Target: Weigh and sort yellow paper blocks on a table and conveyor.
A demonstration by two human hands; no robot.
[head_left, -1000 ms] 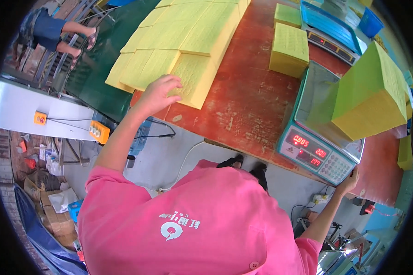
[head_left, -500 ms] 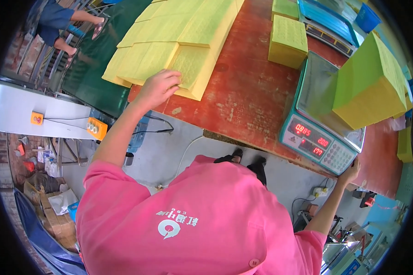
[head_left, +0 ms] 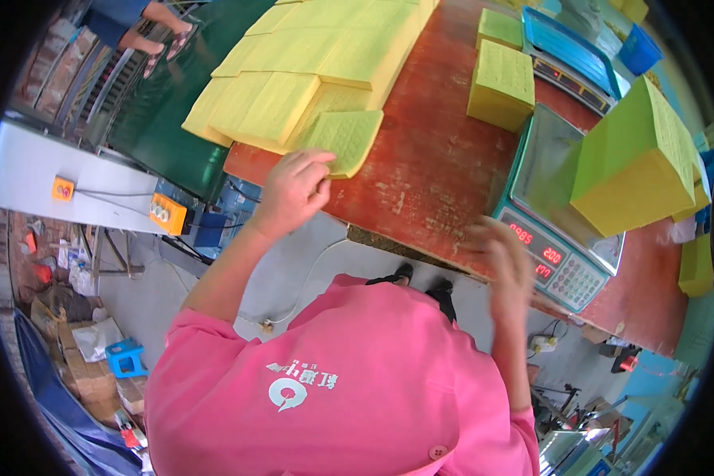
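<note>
My left hand is closed on the near corner of a thin wad of embossed yellow paper. The wad is tilted up at the near end of a large pile of yellow paper stacks, on the left of the red table. My right hand, smeared by motion, hangs over the table's front edge beside the digital scale; its fingers cannot be made out. On the scale's metal pan stands a tall yellow paper stack. The scale's red display is lit.
Behind the scale sit a yellow paper block and a second scale with a blue tray. A blue bin is at the far right. Left of the table lies a green surface, with a person's legs beyond it.
My left hand has drawn the thin wad of paper off the pile, toward the right. My right hand has left the scale's near right corner and swung left.
</note>
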